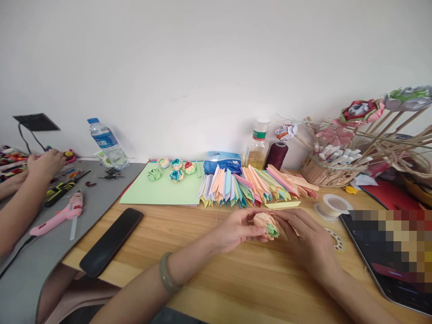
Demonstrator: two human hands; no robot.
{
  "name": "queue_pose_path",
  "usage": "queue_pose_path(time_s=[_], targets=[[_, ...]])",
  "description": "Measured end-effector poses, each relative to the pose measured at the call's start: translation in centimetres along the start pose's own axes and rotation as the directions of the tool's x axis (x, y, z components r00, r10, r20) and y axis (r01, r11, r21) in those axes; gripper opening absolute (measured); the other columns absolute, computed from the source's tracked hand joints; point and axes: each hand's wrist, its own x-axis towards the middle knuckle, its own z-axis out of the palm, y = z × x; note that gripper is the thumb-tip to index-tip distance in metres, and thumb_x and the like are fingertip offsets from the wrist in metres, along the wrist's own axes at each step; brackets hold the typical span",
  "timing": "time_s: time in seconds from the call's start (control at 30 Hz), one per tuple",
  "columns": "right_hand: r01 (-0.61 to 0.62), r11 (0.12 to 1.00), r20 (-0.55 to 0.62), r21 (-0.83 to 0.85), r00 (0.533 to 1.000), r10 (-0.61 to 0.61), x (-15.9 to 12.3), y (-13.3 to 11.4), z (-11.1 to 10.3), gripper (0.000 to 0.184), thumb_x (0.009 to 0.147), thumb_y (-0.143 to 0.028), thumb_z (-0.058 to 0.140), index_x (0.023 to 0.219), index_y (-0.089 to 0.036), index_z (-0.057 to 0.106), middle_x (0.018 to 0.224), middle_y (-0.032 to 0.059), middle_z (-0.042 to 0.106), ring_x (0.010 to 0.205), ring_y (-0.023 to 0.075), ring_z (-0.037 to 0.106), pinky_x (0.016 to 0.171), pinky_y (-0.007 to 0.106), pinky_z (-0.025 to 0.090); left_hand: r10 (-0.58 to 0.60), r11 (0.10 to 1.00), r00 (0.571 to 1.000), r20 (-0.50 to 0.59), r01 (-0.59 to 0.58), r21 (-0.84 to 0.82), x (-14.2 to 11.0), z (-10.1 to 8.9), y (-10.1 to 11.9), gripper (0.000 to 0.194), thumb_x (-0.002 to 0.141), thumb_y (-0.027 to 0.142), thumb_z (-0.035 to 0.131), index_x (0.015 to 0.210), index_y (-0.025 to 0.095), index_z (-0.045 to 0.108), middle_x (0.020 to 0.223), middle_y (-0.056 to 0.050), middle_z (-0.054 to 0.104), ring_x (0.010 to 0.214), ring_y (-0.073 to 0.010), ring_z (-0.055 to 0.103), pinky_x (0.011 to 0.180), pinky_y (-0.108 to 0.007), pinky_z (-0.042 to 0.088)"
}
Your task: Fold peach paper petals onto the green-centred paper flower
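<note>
A folded paper flower, peach outside with pale green at its heart, is held above the wooden table between my two hands. My left hand grips it from the left, thumb across its front. From the right, my right hand pinches at its edge; whether a petal or a thread lies between those fingertips I cannot make out. Behind the hands stands a row of folded paper strips in many colours. Several finished paper flowers rest on green paper sheets at the back left.
Along the wall are a tissue pack, an oil-coloured bottle, a thread cone and a basket. A thread spool and tablet lie right. Left are a black case, pink glue gun and a co-worker's hands.
</note>
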Motion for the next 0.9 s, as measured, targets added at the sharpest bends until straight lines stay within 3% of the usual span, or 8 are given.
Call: queue_pose_path(time_s=[0.2, 0.4, 0.5, 0.57, 0.63, 0.73, 0.9], targets=[[-0.116, 0.989, 0.022, 0.093, 0.993, 0.115, 0.2, -0.2, -0.2, 0.009, 0.082, -0.021, 0.050, 0.075, -0.018, 0.056, 0.066, 0.0036, 0.060, 0.062, 0.0158, 0.056, 0.055, 0.026, 0.044, 0.009, 1.000, 1.000, -0.003, -0.009, 0.008, 0.0, 0.0, 0.0, 0.045, 0.058, 0.018, 0.073, 0.099, 0.014, 0.056, 0.087, -0.005, 0.059, 0.070, -0.0112, 0.060, 0.066, -0.023, 0.045], [-0.128, 0.988, 0.110, 0.081, 0.987, 0.119, 0.0, 0.0, 0.1, 0.019, 0.086, -0.024, 0.042, 0.083, -0.018, 0.060, 0.074, 0.0070, 0.062, 0.068, 0.0186, 0.057, 0.058, 0.029, 0.044, 0.001, 1.000, 1.000, -0.010, 0.000, 0.029, 0.0, 0.0, 0.0, 0.044, 0.058, 0.018, 0.072, 0.099, 0.013, 0.055, 0.085, -0.005, 0.060, 0.069, -0.0108, 0.060, 0.064, -0.022, 0.047], [-0.222, 0.953, 0.215, 0.208, 0.961, 0.177, 0.1, -0.2, 0.0, 0.021, 0.087, -0.027, 0.041, 0.090, -0.019, 0.060, 0.080, 0.0073, 0.062, 0.073, 0.0193, 0.057, 0.063, 0.030, 0.045, -0.008, 1.000, 0.999, -0.039, 0.009, 0.020, 0.0, -0.1, 0.1, 0.041, 0.058, 0.017, 0.072, 0.095, 0.014, 0.055, 0.086, -0.004, 0.060, 0.070, -0.0120, 0.060, 0.058, -0.021, 0.048], [-0.370, 0.868, 0.305, 0.331, 0.913, 0.272, 0.3, -0.2, -0.2, 0.023, 0.088, -0.031, 0.039, 0.091, -0.020, 0.059, 0.078, 0.0058, 0.062, 0.072, 0.0179, 0.057, 0.063, 0.028, 0.045, -0.002, 1.000, 0.999, -0.052, 0.001, -0.015, 0.0, -0.1, 0.2, 0.039, 0.059, 0.019, 0.071, 0.095, 0.015, 0.055, 0.089, -0.005, 0.060, 0.073, -0.0136, 0.061, 0.055, -0.021, 0.049], [-0.537, 0.725, 0.357, 0.431, 0.839, 0.410, 0.7, -0.3, -0.5, 0.026, 0.087, -0.037, 0.037, 0.086, -0.019, 0.057, 0.072, 0.0039, 0.060, 0.066, 0.0163, 0.055, 0.060, 0.026, 0.045, 0.001, 0.998, 0.999, -0.035, -0.003, -0.061, 0.0, -0.2, 0.3, 0.036, 0.064, 0.024, 0.068, 0.097, 0.015, 0.055, 0.091, -0.006, 0.061, 0.076, -0.0155, 0.062, 0.054, -0.020, 0.049], [-0.669, 0.518, 0.386, 0.533, 0.737, 0.555, 1.0, -0.2, -0.7, 0.032, 0.084, -0.045, 0.040, 0.076, -0.019, 0.055, 0.066, 0.0021, 0.057, 0.059, 0.0142, 0.051, 0.053, 0.025, 0.043, 0.006, 0.995, 1.000, 0.009, -0.005, -0.102, 0.1, -0.4, 0.3, 0.030, 0.071, 0.031, 0.061, 0.095, 0.013, 0.057, 0.087, -0.008, 0.063, 0.076, -0.0173, 0.064, 0.054, -0.018, 0.049], [-0.738, 0.362, 0.556, 0.569, 0.670, 0.492, 1.2, -0.3, -0.7, 0.036, 0.081, -0.050, 0.043, 0.070, -0.018, 0.055, 0.065, 0.0017, 0.056, 0.058, 0.0130, 0.048, 0.051, 0.023, 0.039, 0.003, 0.992, 1.000, 0.014, -0.001, -0.129, 0.3, -0.5, 0.2, 0.030, 0.074, 0.035, 0.056, 0.089, 0.009, 0.060, 0.080, -0.009, 0.066, 0.073, -0.0174, 0.065, 0.054, -0.017, 0.049]])
